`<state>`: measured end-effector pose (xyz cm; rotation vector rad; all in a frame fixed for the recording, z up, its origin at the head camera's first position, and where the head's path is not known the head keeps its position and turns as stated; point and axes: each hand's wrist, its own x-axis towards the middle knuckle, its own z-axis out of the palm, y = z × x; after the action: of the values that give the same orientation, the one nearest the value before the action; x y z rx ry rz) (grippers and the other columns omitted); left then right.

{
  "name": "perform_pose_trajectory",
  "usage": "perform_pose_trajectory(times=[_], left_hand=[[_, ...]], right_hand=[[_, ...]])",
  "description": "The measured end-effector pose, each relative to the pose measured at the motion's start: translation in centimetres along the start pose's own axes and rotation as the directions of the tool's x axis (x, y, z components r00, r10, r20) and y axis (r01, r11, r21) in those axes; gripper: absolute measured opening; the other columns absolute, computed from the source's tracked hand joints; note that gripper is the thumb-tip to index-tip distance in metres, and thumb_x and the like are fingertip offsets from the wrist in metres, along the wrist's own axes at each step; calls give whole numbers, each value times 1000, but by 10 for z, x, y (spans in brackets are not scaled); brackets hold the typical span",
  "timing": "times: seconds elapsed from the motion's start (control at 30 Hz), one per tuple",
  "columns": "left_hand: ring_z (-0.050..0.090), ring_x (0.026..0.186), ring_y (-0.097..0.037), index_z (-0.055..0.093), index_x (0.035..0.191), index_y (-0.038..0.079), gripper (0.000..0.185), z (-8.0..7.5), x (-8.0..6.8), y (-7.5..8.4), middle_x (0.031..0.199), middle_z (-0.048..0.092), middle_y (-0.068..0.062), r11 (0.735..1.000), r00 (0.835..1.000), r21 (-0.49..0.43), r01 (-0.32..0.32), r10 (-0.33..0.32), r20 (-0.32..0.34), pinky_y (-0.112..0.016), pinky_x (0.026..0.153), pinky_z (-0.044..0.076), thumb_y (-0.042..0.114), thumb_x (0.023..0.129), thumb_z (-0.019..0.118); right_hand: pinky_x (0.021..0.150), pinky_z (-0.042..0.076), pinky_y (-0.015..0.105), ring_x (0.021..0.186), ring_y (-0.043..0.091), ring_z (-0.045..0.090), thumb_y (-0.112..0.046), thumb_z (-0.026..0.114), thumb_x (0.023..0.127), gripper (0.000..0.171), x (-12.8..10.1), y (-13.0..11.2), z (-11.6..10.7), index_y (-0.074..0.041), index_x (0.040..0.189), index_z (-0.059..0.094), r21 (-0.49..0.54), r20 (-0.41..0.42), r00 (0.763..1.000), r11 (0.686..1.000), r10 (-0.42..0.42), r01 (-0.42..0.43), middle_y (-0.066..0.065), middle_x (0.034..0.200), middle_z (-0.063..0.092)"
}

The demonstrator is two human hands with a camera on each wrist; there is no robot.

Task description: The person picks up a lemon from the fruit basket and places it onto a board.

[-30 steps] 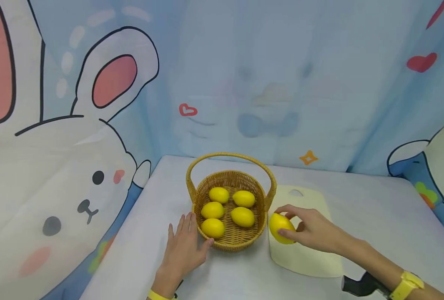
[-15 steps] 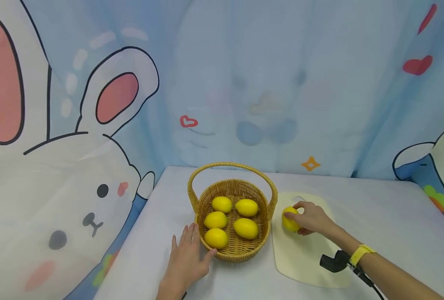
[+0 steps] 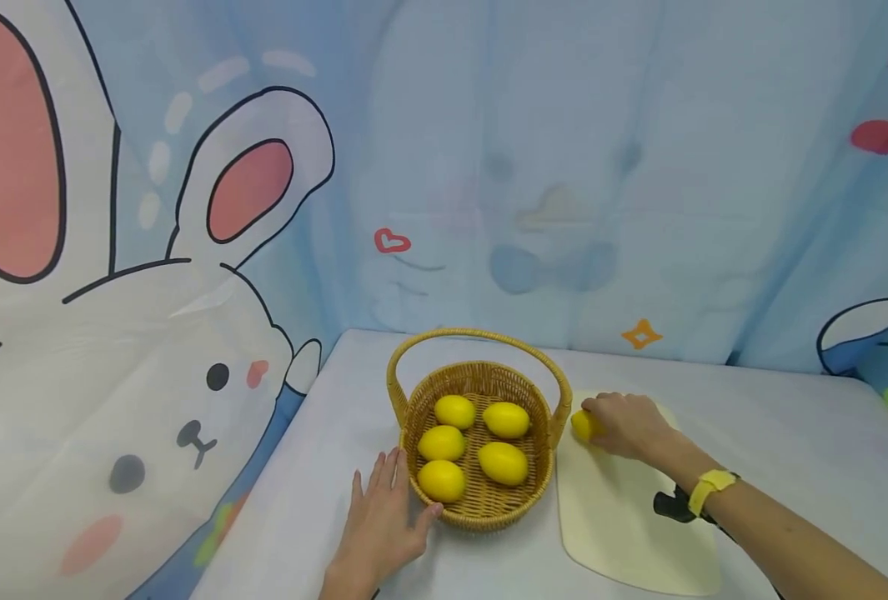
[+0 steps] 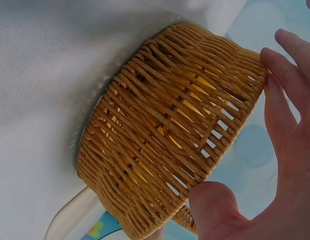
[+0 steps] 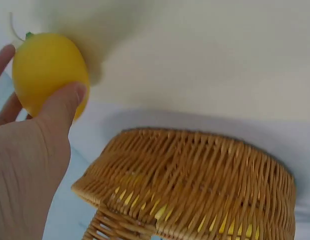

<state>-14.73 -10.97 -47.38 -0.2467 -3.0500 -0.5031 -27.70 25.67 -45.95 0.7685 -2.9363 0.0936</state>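
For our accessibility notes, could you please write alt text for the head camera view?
A person's right hand holds a yellow lemon on a pale cutting board, beside a wicker basket containing five lemons. The left hand rests flat on the table against the basket's side, before a cartoon rabbit backdrop.

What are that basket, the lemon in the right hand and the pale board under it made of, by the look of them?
Basket: woven wicker or rattan, golden-brown, matte; the strands and the gaps between them show plainly.
Lemon gripped by the right hand: probably plastic or foam, not real fruit; its skin is even, smooth and without pores.
Board: likely plastic, pale cream, smooth and thin, with no visible grain.
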Motion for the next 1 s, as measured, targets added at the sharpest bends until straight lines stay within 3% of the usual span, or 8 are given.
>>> perform_pose_trajectory(times=[0.17, 0.6, 0.77, 0.9, 1.0], left_hand=[[26, 140, -34, 28, 145, 2, 85, -1, -1, 1, 149, 31, -18, 1000, 1000, 10, 2, -2, 8, -67, 105, 19, 59, 86, 51], [25, 140, -33, 27, 145, 2, 85, 0, -3, -1, 150, 31, -17, 1000, 1000, 15, 1, -1, 1, -67, 106, 20, 60, 86, 49], [25, 140, -33, 26, 146, 2, 85, 2, -3, -2, 150, 30, -18, 1000, 1000, 19, 0, 0, -5, -66, 106, 19, 58, 87, 50], [25, 141, -32, 26, 146, 3, 86, 3, -2, -1, 150, 30, -17, 999, 1000, 32, -10, 11, -15, -65, 107, 19, 61, 87, 48], [25, 141, -31, 26, 146, 3, 86, 1, 0, -1, 150, 30, -16, 999, 1000, 44, -21, 22, -19, -64, 108, 19, 62, 87, 46]], right_hand=[[46, 40, 28, 60, 14, 49, -21, 79, 70, 30, 2, 0, 1, -11, 95, 65, -65, 4, 999, 997, -45, 45, 0, 79, 62], [45, 43, 30, 71, 24, 60, -29, 79, 69, 56, 2, -4, -1, -5, 116, 61, -45, 1, 1000, 999, 1, -1, 12, 99, 67], [41, 39, 28, 87, 32, 63, -38, 77, 70, 66, -9, -9, -19, -6, 124, 56, -15, 8, 998, 998, 57, -57, 16, 117, 63], [38, 34, 24, 79, 26, 63, -40, 73, 73, 50, -31, -22, -40, -12, 113, 63, -11, -101, 993, 998, 65, -67, 11, 109, 66], [37, 30, 20, 59, 10, 54, -37, 72, 72, 27, -46, -42, -54, -20, 91, 66, -15, -219, 975, 1000, 23, -27, -1, 88, 68]])
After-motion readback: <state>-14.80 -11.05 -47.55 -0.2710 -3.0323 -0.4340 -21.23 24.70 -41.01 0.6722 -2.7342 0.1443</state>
